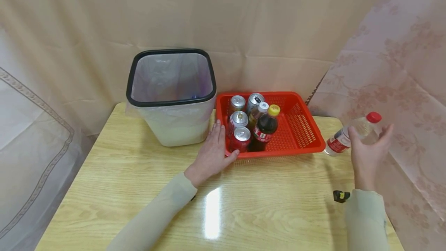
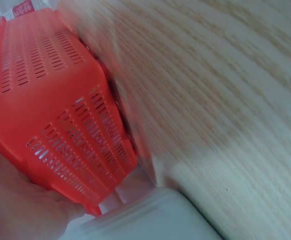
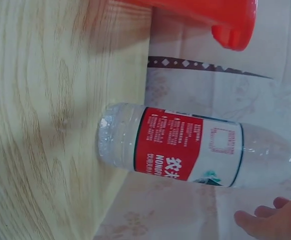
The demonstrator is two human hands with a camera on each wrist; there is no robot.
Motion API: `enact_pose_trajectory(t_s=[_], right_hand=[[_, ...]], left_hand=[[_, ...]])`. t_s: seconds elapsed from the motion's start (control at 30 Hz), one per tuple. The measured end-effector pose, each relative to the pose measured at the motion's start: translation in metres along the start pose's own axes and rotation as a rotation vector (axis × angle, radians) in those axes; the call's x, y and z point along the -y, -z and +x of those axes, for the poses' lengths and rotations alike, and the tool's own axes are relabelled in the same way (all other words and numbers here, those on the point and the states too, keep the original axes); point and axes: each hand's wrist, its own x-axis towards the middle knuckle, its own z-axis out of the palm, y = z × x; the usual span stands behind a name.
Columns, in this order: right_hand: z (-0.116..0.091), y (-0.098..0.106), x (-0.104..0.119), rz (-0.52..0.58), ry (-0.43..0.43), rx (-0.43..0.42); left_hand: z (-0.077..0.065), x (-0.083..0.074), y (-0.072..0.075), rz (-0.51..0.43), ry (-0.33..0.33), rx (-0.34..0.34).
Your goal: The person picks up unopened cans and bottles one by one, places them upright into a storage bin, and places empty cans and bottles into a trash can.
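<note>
In the head view a red plastic basket [image 1: 289,127] holds drink cans, among them a red can [image 1: 240,138], and two bottles, one a cola bottle [image 1: 265,127] with a yellow cap. My left hand [image 1: 212,154] rests on the basket's left rim, fingers straight, thumb along the near edge. Just right of the basket, a clear water bottle [image 1: 339,140] with a red cap and red-and-white label stands on the table. My right hand [image 1: 370,150] is spread around its upper part. In the right wrist view, the visible fingers [image 3: 265,220] are apart from the bottle.
A bin [image 1: 181,127] with a black rim and a clear liner stands left of the basket. The wooden table [image 1: 265,196] bears a small black object [image 1: 340,196] near my right sleeve. Curtains [image 1: 278,18] hang behind and at both sides.
</note>
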Motion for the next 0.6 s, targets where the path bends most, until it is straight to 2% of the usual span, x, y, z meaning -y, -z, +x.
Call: enact_pose_trajectory(t_s=[0.37, 0.47, 0.6], right_hand=[[0.026, -0.010, -0.011, 0.076, -0.083, 0.026], [0.030, -0.012, -0.012, 0.129, -0.118, 0.035], [0.034, -0.015, -0.012, 0.253, -0.140, 0.032]], left_hand=[[0.000, 0.001, 0.000, 0.022, -0.004, 0.009], [0.000, 0.001, 0.000, 0.024, -0.008, 0.004], [0.000, 0.000, 0.000, 0.021, -0.008, 0.001]])
